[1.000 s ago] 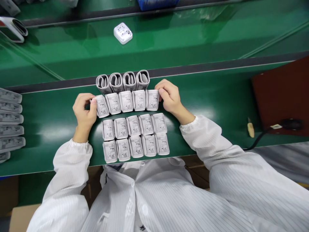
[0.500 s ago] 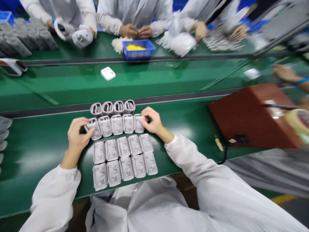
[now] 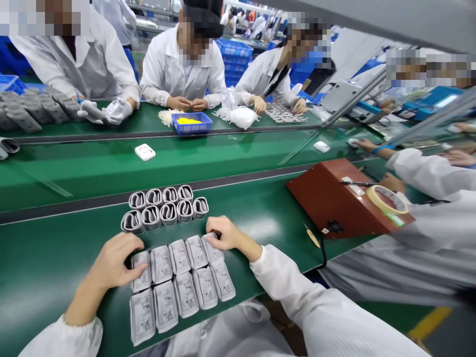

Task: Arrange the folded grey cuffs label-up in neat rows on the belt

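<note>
Green desk (image 3: 267,213) here, both hands (image 3: 121,260) apart, at opposite ends of the folded printed booklets (image 3: 182,255).

The workbench (image 3: 33,267) is green. I see 10 folded cuffs (image 3: 161,264), grey-white with dark printed drawings. The box (image 3: 327,198) is red-brown, and the tray (image 3: 192,124) is blue with yellow pieces (image 3: 188,120).

My glossy green table (image 3: 74,258) carries two rows of five flat grey printed packs (image 3: 187,294) close to me. Beyond them, nine rolls (image 3: 168,214) stand on end, four behind five. To my right sit a reddish-brown box (image 3: 316,198) and, beside it, a wooden-handled tool (image 3: 313,237).
</note>
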`<state>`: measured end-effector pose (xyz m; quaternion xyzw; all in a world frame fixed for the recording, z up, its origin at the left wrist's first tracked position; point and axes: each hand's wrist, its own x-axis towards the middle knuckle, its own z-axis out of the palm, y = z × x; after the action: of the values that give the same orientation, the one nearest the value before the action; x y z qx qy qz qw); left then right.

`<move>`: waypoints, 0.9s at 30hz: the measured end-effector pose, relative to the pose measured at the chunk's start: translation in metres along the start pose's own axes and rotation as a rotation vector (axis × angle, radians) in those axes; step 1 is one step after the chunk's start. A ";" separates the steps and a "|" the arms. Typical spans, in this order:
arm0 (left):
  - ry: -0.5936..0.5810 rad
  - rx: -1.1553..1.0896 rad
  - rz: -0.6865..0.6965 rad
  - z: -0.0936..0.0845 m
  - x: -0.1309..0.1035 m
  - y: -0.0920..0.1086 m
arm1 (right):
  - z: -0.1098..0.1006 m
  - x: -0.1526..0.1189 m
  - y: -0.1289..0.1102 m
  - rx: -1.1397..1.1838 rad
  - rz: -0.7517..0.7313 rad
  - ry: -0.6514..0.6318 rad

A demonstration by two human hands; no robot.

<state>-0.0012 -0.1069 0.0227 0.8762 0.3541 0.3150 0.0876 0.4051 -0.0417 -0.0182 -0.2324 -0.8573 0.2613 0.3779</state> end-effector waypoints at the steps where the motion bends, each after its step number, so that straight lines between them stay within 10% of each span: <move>1: -0.068 -0.023 -0.049 0.001 0.002 0.003 | 0.001 0.000 -0.001 0.014 0.025 -0.027; 15: 0.003 -0.090 -0.601 0.010 0.004 0.014 | 0.003 0.004 -0.005 0.004 0.303 0.145; 27: 0.256 -0.388 -0.437 0.032 0.006 0.015 | -0.002 -0.010 -0.003 -0.077 0.317 0.228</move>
<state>0.0304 -0.1114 0.0067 0.6995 0.4755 0.4579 0.2735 0.4125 -0.0492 -0.0209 -0.4070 -0.7708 0.2566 0.4176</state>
